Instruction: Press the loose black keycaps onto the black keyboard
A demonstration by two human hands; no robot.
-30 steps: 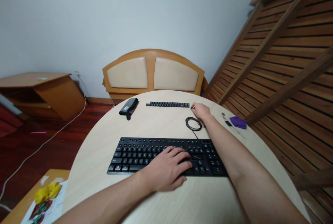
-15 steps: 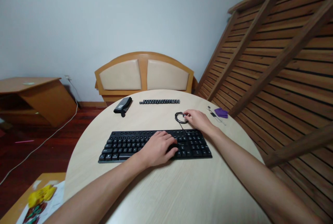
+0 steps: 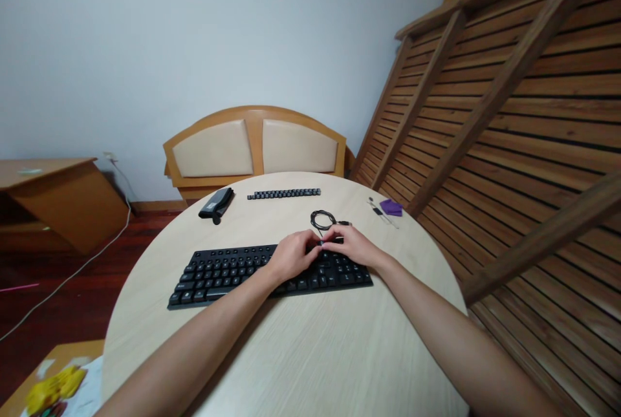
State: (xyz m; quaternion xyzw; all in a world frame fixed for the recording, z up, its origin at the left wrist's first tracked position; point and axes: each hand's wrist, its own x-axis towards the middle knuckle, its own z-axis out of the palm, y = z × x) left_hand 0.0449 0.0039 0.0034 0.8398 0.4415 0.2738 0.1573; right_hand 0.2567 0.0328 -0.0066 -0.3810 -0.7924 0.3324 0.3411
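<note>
A black keyboard [image 3: 228, 268] lies across the round pale wooden table [image 3: 310, 352]. My left hand [image 3: 291, 255] rests on the keys right of the middle, fingers loosely bent, nothing visible in it. My right hand [image 3: 353, 246] hovers over the keyboard's upper right part, its fingertips pinched on a small dark keycap [image 3: 321, 244]. The fingertips of the two hands meet there. Farther back on the table, a row of loose black keycaps [image 3: 284, 194] lies in a line.
A coiled black cable [image 3: 324, 218] lies just behind the keyboard. A black and grey pouch [image 3: 216, 203] sits at the back left, a small tool [image 3: 376, 209] and a purple piece [image 3: 391, 207] at the back right. A chair [image 3: 255, 149] stands behind; a slatted wooden frame [image 3: 509, 113] leans at right.
My right hand came back from the end of the keycap row to the keyboard, pinching a small dark piece. My left hand slid right to meet it. The view tilted up and right.
</note>
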